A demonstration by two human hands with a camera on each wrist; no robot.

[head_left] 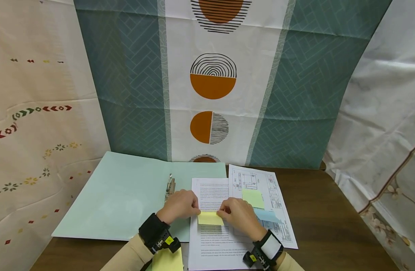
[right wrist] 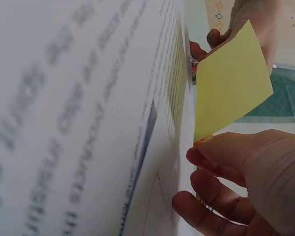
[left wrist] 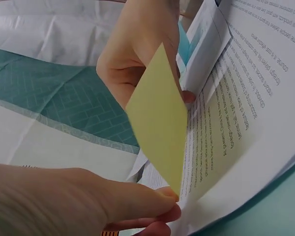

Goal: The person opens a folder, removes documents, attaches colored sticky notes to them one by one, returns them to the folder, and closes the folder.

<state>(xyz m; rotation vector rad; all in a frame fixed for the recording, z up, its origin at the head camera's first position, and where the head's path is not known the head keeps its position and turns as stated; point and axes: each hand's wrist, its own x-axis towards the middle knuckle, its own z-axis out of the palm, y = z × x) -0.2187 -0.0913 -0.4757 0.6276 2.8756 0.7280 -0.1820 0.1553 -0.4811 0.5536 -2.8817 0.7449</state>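
Observation:
A yellow sticky note point(head_left: 210, 218) is held over a printed text page point(head_left: 212, 192), its two ends pinched between the hands. My left hand point(head_left: 181, 205) grips the left corner between thumb and fingertips, and my right hand point(head_left: 240, 216) pinches the right corner. In the left wrist view the sticky note point(left wrist: 157, 118) stands tilted up from the page, with one edge close to the paper. The right wrist view shows the thumb of my right hand point(right wrist: 265, 172) on a corner, its other fingers loosely curled. Whether the note's edge touches the page, I cannot tell.
A pale green folder point(head_left: 119, 199) lies spread open at left, its metal clip point(head_left: 169, 186) behind my left hand. A drawing sheet point(head_left: 283, 218) at right bears a green sticky note point(head_left: 253, 198) and a blue one point(head_left: 266, 215). Another yellow note point(head_left: 168, 260) lies near the front edge.

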